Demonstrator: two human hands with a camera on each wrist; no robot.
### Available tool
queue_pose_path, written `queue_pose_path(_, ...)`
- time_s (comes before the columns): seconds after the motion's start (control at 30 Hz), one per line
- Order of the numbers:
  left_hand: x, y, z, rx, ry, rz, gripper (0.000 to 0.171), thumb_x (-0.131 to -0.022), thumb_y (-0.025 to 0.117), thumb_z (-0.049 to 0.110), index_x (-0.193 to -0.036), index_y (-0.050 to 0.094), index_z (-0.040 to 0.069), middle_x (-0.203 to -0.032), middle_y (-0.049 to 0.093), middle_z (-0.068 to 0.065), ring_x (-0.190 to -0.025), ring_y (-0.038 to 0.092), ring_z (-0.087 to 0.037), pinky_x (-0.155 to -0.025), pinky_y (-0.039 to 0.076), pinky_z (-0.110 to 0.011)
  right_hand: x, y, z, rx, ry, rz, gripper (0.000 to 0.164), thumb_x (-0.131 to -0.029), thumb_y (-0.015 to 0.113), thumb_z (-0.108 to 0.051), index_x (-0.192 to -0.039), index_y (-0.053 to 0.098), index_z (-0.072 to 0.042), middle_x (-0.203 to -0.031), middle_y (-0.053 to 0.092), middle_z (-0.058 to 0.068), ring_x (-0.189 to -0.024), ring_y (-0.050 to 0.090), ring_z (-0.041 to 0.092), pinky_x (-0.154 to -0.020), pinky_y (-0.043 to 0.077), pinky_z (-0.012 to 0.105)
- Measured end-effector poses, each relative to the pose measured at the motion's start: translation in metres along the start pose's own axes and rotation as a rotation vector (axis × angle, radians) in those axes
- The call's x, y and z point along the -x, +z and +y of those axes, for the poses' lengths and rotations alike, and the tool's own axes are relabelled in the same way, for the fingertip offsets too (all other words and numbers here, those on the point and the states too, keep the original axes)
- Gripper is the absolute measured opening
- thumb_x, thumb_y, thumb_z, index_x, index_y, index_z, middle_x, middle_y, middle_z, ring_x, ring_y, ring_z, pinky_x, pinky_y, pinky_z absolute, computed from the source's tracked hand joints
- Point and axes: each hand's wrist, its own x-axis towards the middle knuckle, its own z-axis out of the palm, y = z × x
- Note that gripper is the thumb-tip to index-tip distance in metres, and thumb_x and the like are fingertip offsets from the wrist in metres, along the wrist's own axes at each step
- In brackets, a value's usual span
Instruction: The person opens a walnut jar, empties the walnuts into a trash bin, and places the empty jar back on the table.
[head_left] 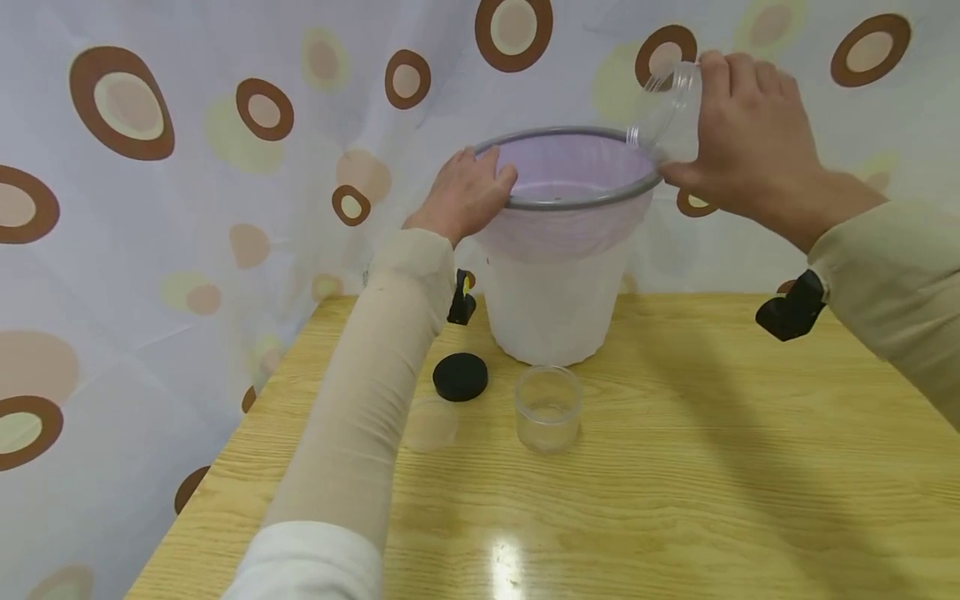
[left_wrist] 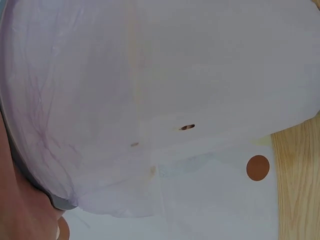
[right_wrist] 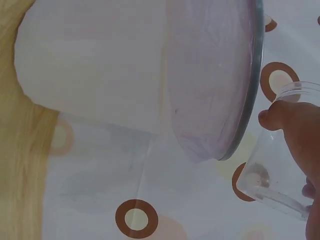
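Observation:
My left hand point(head_left: 467, 190) grips the grey rim of a white bin point(head_left: 555, 292) on its left side. A pale purple liner point(head_left: 577, 162) is folded over that rim. Above the bin's right edge, my right hand point(head_left: 753, 137) holds a clear plastic jar point(head_left: 678, 125) tipped on its side, its threaded mouth facing left over the opening. The right wrist view shows the thumb across the jar point(right_wrist: 272, 145) near its neck. In the left wrist view the bin's pale wall point(left_wrist: 225, 75) fills most of the frame, with part of the left hand point(left_wrist: 25, 200) at the rim.
In front of the bin, a short clear container point(head_left: 548, 417) stands on the wooden table point(head_left: 675, 500). Left of it lie a round black lid point(head_left: 461, 377) and a thin clear disc point(head_left: 431, 427). A patterned curtain point(head_left: 285, 192) hangs behind the table.

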Motion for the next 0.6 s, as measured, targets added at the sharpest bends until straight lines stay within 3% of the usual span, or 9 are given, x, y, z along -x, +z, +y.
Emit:
queue_pose_path(0.13,0.002,0.002,0.002,0.015,-0.007,0.054,0.063,-0.104,0.013,0.038,-0.158,0.020,0.006,-0.166,0.019,-0.007,-0.155,0.012,-0.027,-0.126,0.007,-0.033,0.010,0.000,0.001,-0.157,0.082,0.023,0.098,-0.081,0.075,-0.035,-0.149,0.019,0.008,-0.139,0.038,0.037,-0.119,0.038,0.056,-0.103,0.031,0.068)
queue_pose_path(0.3,0.006,0.002,0.002,0.049,-0.003,0.095,0.064,-0.105,0.013,0.042,-0.158,0.022,0.007,-0.165,0.022,-0.008,-0.154,0.015,-0.025,-0.126,0.010,-0.033,0.022,0.004,0.001,-0.332,0.131,0.046,0.098,-0.080,0.077,-0.038,-0.151,0.022,0.002,-0.141,0.042,0.029,-0.122,0.043,0.048,-0.098,0.037,0.066)
queue_pose_path(0.6,0.021,0.011,0.000,0.084,0.099,0.203,0.062,-0.107,0.022,0.042,-0.156,0.027,0.005,-0.162,0.028,-0.012,-0.151,0.024,-0.025,-0.125,0.016,-0.034,0.048,0.014,-0.004,-0.517,0.162,0.095,0.095,-0.079,0.081,-0.032,-0.148,0.024,0.000,-0.133,0.045,0.024,-0.116,0.047,0.046,-0.097,0.035,0.060)
